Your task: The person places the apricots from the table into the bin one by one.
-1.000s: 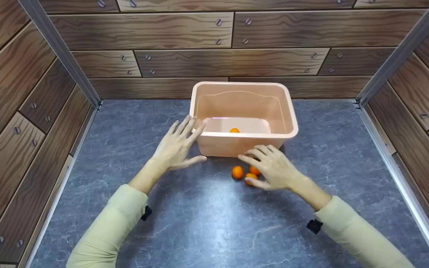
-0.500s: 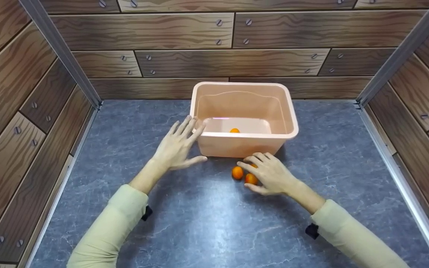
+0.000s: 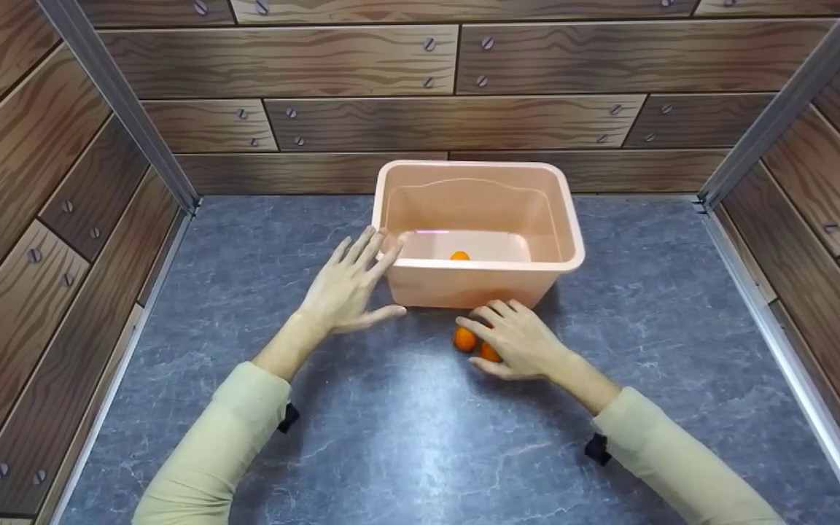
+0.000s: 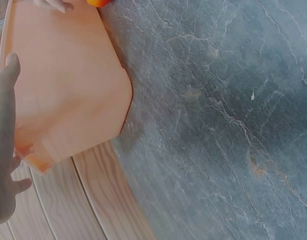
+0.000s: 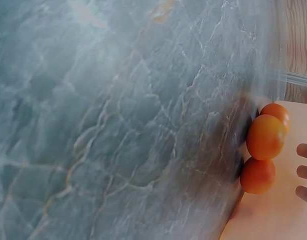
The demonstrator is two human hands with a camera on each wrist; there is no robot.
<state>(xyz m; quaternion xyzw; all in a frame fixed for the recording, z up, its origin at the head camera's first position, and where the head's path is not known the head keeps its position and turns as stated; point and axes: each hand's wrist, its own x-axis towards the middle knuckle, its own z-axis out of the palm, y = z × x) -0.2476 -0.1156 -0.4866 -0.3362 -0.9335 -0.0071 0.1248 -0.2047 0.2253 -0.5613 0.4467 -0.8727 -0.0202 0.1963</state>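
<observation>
Right-wrist view shows us three orange fruits (image 5: 265, 137) bunched on the tabletop (image 5: 118, 125) near the tub (image 3: 456, 289); being round, they could roll apart, we judge, if the right hand (image 3: 522, 344) nudges one while closing on another. Its fingertips, so near the tub's front wall, might bump it too. That hand arches over the bunch, fingers spread; we cannot tell whether it touches fruit. The left hand (image 3: 338, 289), fingers also spread, lies by the tub's left front corner. A fourth fruit (image 3: 459, 256) sits inside.

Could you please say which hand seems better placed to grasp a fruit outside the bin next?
Likely the right hand: it is close to those orange fruits, while the left hand is farther off, at the left of the bin.
</observation>
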